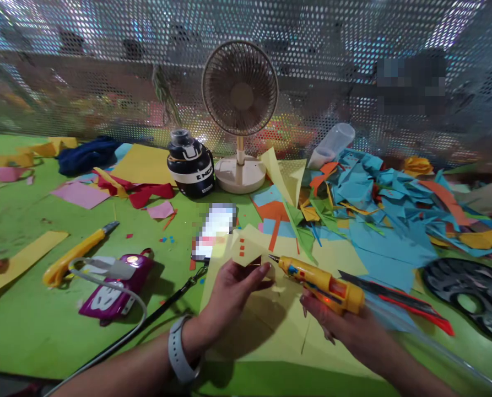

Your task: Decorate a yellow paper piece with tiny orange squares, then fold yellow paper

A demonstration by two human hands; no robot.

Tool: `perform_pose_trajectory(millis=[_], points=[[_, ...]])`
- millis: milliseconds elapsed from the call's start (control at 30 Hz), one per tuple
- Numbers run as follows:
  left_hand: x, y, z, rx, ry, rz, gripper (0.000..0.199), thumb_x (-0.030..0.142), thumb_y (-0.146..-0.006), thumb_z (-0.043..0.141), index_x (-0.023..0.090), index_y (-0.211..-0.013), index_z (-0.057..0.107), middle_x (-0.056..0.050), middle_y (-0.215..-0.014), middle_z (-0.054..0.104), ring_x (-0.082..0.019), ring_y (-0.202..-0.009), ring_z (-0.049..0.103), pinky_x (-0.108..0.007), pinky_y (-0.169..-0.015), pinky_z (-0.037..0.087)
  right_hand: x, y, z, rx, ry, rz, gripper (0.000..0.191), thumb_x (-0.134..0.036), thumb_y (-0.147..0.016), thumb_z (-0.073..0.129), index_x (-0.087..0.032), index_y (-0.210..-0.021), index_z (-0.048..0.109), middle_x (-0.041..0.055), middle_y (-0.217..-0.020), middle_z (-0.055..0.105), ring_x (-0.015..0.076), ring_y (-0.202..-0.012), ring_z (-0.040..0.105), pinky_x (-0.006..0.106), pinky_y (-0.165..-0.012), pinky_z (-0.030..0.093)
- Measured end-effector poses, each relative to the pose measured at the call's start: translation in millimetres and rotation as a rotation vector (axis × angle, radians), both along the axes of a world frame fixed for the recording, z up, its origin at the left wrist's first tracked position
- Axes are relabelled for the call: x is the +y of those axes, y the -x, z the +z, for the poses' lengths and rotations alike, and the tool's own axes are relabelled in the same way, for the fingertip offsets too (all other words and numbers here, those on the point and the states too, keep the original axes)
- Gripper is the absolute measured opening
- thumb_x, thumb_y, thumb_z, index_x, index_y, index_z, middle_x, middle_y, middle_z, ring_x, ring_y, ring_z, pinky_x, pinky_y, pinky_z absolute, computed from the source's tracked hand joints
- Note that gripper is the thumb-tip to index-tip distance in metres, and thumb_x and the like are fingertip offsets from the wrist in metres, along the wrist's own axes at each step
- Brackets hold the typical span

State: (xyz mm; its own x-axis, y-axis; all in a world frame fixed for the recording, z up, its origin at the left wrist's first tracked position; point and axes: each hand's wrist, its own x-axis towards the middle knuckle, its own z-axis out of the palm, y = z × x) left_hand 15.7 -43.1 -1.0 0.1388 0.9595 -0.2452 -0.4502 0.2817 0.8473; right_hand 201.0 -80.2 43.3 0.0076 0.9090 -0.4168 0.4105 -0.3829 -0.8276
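Between the thumb and fingers of my left hand [228, 295] is a small pale yellow paper piece [254, 242] with little orange squares on it. My right hand [339, 322] is wrapped round a yellow hot glue gun [312, 275], with a small red light showing on its body. The gun's metal nozzle points left, close to the paper piece and my left fingertips; I cannot tell whether it touches. Below both hands lies a large pale yellow paper sheet [266, 336]. A phone [215, 229] rests just beyond my left hand.
A fan [241, 91] and a black bottle [191, 165] stand at the back. Blue paper scraps [361, 182] pile up on the right, near a red-and-black cutter [411, 303]. To the left lie a yellow utility knife [78, 251] and a purple power bank [119, 286] with a cable.
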Motion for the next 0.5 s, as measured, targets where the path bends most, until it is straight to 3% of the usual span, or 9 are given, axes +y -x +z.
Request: perform_pose_trajectory(millis=[500], points=[[0.0, 0.4, -1.1, 0.004, -0.025, -0.01, 0.024, 0.024, -0.071, 0.077, 0.018, -0.093, 0.07, -0.003, -0.091, 0.073, -0.016, -0.078, 0.067, -0.031, -0.071, 0.06, 0.3, -2.9, -3.6, -0.059, -0.004, 0.05, 0.035, -0.055, -0.073, 0.058, -0.021, -0.079, 0.06, -0.0067, -0.051, 0.042, 0.01, -0.046, 0.042, 0.022, -0.043, 0.042]])
